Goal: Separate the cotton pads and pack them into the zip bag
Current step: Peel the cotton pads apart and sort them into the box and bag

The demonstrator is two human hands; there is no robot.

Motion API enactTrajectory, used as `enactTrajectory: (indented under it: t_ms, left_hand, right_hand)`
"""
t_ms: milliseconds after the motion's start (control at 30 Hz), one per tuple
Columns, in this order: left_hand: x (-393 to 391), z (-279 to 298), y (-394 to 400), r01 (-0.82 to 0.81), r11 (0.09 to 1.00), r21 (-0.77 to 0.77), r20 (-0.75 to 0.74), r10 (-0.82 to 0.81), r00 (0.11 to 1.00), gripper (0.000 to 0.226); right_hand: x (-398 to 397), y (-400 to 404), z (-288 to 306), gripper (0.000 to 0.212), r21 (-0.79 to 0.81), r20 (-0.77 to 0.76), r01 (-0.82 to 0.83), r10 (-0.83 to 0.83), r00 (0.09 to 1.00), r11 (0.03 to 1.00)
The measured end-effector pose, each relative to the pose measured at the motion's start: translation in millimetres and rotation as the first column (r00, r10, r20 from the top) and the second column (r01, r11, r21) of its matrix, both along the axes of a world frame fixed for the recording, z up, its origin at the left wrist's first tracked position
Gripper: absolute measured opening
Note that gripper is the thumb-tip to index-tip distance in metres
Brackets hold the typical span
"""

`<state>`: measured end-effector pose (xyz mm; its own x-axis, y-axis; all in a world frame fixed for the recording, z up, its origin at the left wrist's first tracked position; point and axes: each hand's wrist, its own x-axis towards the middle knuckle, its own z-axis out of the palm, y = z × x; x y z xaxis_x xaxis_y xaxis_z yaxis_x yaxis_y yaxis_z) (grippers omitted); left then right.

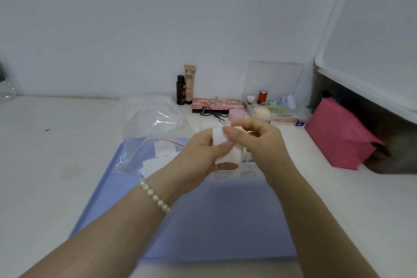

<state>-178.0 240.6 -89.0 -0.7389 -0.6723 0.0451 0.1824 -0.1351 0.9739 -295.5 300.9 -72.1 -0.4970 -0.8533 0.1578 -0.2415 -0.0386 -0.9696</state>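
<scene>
I see both hands raised together over the blue mat that lies on the white surface. My left hand, with a pearl bracelet on its wrist, grips a small stack of white cotton pads, its fingers curled round the lower edge. My right hand pinches the top pad between thumb and forefinger, peeling its upper end off the stack. The zip bag lies open on the far left part of the mat, just beside the left hand, its red zip line curving across it, and several white pads already lie inside. Beyond it sits a crumpled clear plastic bag. Against the wall stand a dark bottle and a beige BB tube, touching each other. To their right lies a pink palette with a black cord in front, then a clear box holding small items, and a pink pouch further right.
</scene>
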Motion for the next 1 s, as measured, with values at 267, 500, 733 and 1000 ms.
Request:
enactTrajectory:
  t_ms: [267, 500, 733, 1000]
  left_hand:
    - [-71, 23, -16, -0.107, 0.93, -0.353, 0.233, 0.198, 0.952, 0.026]
    - [-112, -2, -33, 0.288, 0.377, -0.881, 0.418, 0.33, 0.847, 0.048]
    - [-131, -25, -46, 0.523, 0.118, -0.844, 0.521, 0.406, 0.751, 0.034]
    - [-127, -19, -44, 0.442, 0.2, -0.874, 0.485, 0.37, 0.792, 0.037]
  right_hand:
    - [-87, 4, 16, 0.011, 0.019, -0.115, 0.2, -0.197, 0.974, 0.98]
    - [-121, -12, -17, 0.007, -0.186, -0.098, 0.494, -0.516, 0.851, 0.849]
    - [-107, -17, -55, 0.012, -0.327, -0.026, 0.511, -0.548, 0.836, 0.795]
    - [-105, -19, -61, 0.01, -0.343, -0.039, 0.506, -0.55, 0.834, 0.792]
